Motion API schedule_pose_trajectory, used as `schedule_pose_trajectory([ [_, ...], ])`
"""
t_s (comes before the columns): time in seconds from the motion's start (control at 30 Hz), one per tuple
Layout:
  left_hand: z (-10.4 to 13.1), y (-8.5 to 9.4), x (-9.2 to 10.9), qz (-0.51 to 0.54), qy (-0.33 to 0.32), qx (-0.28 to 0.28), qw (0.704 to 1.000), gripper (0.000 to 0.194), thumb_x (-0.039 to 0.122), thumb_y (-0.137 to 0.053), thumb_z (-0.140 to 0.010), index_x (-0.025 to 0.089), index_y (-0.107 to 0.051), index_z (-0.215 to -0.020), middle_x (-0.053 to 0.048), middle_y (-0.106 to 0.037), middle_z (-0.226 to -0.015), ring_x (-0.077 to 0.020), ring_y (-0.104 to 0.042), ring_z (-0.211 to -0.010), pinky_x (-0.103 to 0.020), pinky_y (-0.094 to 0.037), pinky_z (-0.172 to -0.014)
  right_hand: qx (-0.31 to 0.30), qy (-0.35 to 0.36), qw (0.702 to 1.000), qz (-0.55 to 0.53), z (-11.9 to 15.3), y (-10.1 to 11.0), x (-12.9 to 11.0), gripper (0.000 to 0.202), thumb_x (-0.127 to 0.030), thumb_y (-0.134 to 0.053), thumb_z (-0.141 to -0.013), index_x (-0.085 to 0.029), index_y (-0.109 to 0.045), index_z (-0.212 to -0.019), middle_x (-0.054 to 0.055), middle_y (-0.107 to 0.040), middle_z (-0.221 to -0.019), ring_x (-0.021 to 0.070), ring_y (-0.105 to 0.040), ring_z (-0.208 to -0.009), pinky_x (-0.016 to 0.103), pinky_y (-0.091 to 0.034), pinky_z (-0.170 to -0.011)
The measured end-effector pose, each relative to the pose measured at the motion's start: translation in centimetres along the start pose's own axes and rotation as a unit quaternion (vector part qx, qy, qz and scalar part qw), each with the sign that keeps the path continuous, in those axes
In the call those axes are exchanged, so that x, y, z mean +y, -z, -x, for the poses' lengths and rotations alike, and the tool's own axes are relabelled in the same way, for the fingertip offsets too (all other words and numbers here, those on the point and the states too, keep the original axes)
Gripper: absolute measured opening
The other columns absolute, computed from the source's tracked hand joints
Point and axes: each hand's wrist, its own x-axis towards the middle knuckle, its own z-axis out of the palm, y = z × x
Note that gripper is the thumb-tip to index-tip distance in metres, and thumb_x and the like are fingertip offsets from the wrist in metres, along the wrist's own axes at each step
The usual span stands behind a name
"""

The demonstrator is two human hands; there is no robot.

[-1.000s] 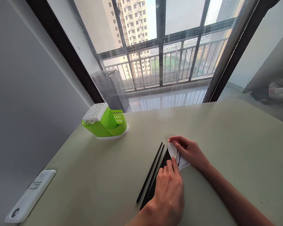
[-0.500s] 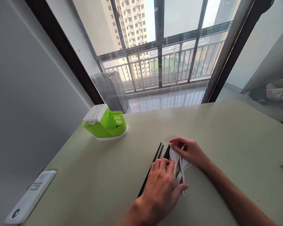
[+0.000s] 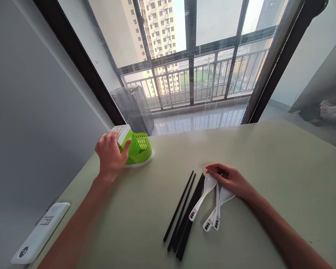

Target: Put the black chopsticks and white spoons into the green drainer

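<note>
My left hand (image 3: pixel 110 153) is at the green-and-white utensil caddy (image 3: pixel 138 158), its fingers over the white slotted top and its thumb apart on the near side. Part of the caddy is hidden behind it. My right hand (image 3: pixel 226 177) has its fingers closed at the bowl end of a white spoon (image 3: pixel 203 196). Two more white spoons (image 3: pixel 212 216) lie crossed under that hand, with their bowls partly covered. Left of the spoons, several black chopsticks (image 3: pixel 184 220) lie on the table, most in a bundle and two set slightly apart.
A white oblong device (image 3: pixel 42 231) with dark print lies at the left edge of the pale green table (image 3: pixel 128 224). Beyond the far edge is a glass door onto a balcony with a railing (image 3: pixel 201 82). A grey wall (image 3: pixel 30 130) runs along the left.
My left hand has gone from the spoons up and left to the caddy. One spoon's handle now points further left, across the chopsticks. My right hand has stayed at the spoons.
</note>
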Motion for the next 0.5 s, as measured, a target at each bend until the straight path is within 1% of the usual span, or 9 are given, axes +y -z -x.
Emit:
schedule_pose_trajectory([
  [0.03, 0.1, -0.1, -0.6, 0.013, 0.001, -0.005, 1.0, 0.072, 0.07, -0.047, -0.095, 0.018, -0.055, -0.144, -0.017, -0.051, -0.153, -0.0441, -0.035, -0.147, -0.067, -0.025, -0.118, 0.004, -0.005, 1.0, -0.004, 0.0, 0.0, -0.2, 0.041, -0.058, -0.068, -0.09, -0.024, -0.074, -0.113, 0.008, -0.077, -0.109, 0.027, -0.071, -0.107, 0.04, -0.053, -0.097],
  [0.1, 0.4, -0.2, -1.1, 0.036, -0.007, -0.011, 0.999, 0.071, 0.068, -0.047, -0.097, 0.015, -0.055, -0.144, -0.016, -0.053, -0.152, -0.0433, -0.035, -0.148, -0.067, -0.027, -0.117, 0.012, -0.017, 1.0, -0.012, 0.1, -0.1, -0.6, 0.044, -0.06, -0.069, -0.088, -0.024, -0.074, -0.111, 0.008, -0.078, -0.108, 0.0272, -0.071, -0.105, 0.039, -0.053, -0.096],
  [0.17, 0.6, -0.2, -0.7, 0.041, -0.013, -0.016, 0.999, 0.067, 0.064, -0.043, -0.1, 0.014, -0.056, -0.142, -0.014, -0.055, -0.151, -0.0417, -0.037, -0.148, -0.066, -0.029, -0.117, 0.021, -0.032, 0.999, -0.023, 0.1, 0.0, -0.9, 0.045, -0.061, -0.071, -0.086, -0.023, -0.075, -0.109, 0.008, -0.078, -0.107, 0.0267, -0.071, -0.103, 0.038, -0.054, -0.092],
  [0.23, 0.7, -0.2, 0.1, 0.031, -0.016, -0.031, 0.999, 0.065, 0.062, -0.036, -0.103, 0.014, -0.057, -0.141, -0.013, -0.057, -0.15, -0.0393, -0.039, -0.147, -0.062, -0.031, -0.118, 0.033, -0.054, 0.997, -0.044, 0.2, 0.1, -1.0, 0.044, -0.06, -0.072, -0.085, -0.024, -0.075, -0.11, 0.008, -0.077, -0.108, 0.0258, -0.07, -0.102, 0.035, -0.055, -0.09],
  [0.3, 0.6, -0.4, 1.4, 0.022, -0.025, -0.049, 0.998, 0.064, 0.06, -0.031, -0.105, 0.014, -0.056, -0.142, -0.014, -0.056, -0.151, -0.0372, -0.04, -0.147, -0.06, -0.033, -0.119, 0.053, -0.077, 0.992, -0.088, 0.2, 0.4, -0.8, 0.042, -0.057, -0.074, -0.085, -0.025, -0.075, -0.112, 0.007, -0.077, -0.111, 0.0248, -0.07, -0.104, 0.033, -0.055, -0.089],
  [0.37, 0.5, -1.0, 3.0, 0.028, -0.042, -0.059, 0.997, 0.063, 0.057, -0.03, -0.106, 0.011, -0.055, -0.142, -0.015, -0.055, -0.151, -0.0361, -0.04, -0.148, -0.058, -0.035, -0.119, 0.083, -0.09, 0.979, -0.163, 0.0, 0.8, -0.4, 0.039, -0.053, -0.076, -0.085, -0.025, -0.075, -0.112, 0.007, -0.076, -0.111, 0.0239, -0.07, -0.106, 0.033, -0.056, -0.092],
  [0.43, 0.5, -1.7, 5.1, 0.044, -0.065, -0.061, 0.995, 0.06, 0.052, -0.031, -0.107, 0.009, -0.055, -0.141, -0.017, -0.056, -0.15, -0.035, -0.04, -0.148, -0.056, -0.036, -0.119, 0.125, -0.08, 0.958, -0.245, -0.2, 1.4, 0.2, 0.034, -0.048, -0.078, -0.083, -0.025, -0.076, -0.108, 0.006, -0.076, -0.107, 0.0224, -0.07, -0.105, 0.034, -0.056, -0.096],
  [0.5, 0.6, -2.3, 7.6, 0.055, -0.093, -0.063, 0.992, 0.058, 0.051, -0.033, -0.107, 0.01, -0.058, -0.14, -0.015, -0.057, -0.15, -0.0337, -0.042, -0.147, -0.054, -0.036, -0.119, 0.163, -0.062, 0.935, -0.309, -0.5, 1.9, 0.8, 0.027, -0.042, -0.079, -0.081, -0.026, -0.077, -0.102, 0.004, -0.076, -0.101, 0.0208, -0.071, -0.101, 0.035, -0.056, -0.099],
])
